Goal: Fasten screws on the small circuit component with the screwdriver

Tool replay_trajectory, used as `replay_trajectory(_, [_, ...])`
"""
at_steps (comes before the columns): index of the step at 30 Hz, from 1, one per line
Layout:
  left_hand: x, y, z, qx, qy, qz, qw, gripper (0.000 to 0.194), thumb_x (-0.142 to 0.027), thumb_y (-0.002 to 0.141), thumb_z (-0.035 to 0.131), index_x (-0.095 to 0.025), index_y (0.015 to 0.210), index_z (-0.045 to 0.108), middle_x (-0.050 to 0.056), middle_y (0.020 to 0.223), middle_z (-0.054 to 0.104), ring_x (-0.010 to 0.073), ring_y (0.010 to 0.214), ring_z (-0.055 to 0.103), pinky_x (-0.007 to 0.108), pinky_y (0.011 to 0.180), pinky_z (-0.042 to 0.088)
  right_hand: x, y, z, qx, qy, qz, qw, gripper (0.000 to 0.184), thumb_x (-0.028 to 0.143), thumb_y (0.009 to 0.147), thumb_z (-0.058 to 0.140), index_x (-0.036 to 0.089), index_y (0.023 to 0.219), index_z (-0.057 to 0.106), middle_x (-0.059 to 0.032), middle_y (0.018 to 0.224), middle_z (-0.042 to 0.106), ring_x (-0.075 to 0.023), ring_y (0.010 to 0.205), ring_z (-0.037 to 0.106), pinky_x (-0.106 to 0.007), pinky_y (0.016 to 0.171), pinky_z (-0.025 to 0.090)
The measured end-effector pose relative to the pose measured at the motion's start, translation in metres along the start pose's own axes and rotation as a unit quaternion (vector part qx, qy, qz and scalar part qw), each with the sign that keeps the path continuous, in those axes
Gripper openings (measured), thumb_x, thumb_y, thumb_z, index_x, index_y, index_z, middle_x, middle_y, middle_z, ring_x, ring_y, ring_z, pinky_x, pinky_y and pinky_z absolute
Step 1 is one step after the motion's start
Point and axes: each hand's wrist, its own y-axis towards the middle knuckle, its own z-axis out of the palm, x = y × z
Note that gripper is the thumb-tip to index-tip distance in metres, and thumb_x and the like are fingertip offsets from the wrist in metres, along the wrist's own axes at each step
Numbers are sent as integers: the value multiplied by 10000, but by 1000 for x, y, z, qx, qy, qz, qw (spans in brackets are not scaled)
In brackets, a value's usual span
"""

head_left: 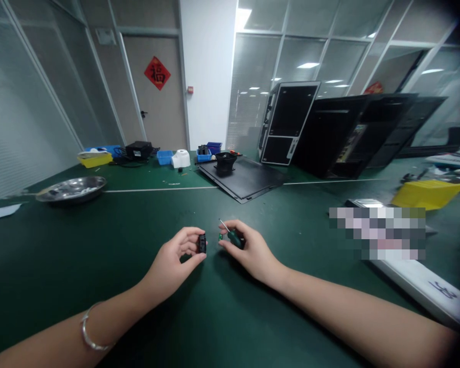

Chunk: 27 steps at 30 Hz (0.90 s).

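The person's left hand (174,258) pinches a small black block (202,244) between thumb and fingers. Right hand (255,250) holds a small green piece (220,237) at the fingertips, plus a green-handled screwdriver (235,239). Block and piece: apart, near each other, above green tabletop (230,317).

Cool, even light leaves the worktop (138,222) rather dim and the pillar (205,76) bright; pale patches of light glare in the glass (306,48), and the bowl (88,190) gleams. A soft shadow lies on the worktop below the right hand (255,253). The wide view leans and stretches towards its edges, the right corners fall to black, the far right looks smeared, and coarse pixel blocks (379,230) hide part of a box (414,283)
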Motion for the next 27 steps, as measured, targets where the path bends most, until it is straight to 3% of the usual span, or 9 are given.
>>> replay_trajectory(4, [-3, -1, 1, 20, -18, -10, 1000, 380, -253, 810, 635, -179, 1166, 526, 64, 961, 671, 169, 810, 656, 355, 794, 546, 7, -2, -1, -19, -12, -73, 997, 228, 213, 861, 628, 214, 1085, 589, -59, 1042, 659, -184, 971, 617, -325, 838, 495])
replay_trajectory(9, [-3, -2, 1, 45, -10, 2, 999, 374, -255, 814, 638, -177, 1163, 531, 48, 889, 675, 169, 786, 650, 336, 756, 537, 18, -8, -2, 16, -13, -124, 992, 237, 206, 869, 629, 230, 1101, 588, -53, 1021, 654, -171, 889, 609, -299, 751, 500])
replay_trajectory(27, [-9, -3, 1, 68, 20, 18, 997, 318, -269, 794, 667, -183, 1079, 557, 25, 841, 671, 167, 771, 651, 319, 733, 544, 20, -10, 2, 77, -12, -123, 989, 340, 163, 858, 611, 246, 1182, 551, -47, 1006, 638, -170, 880, 610, -308, 775, 515])
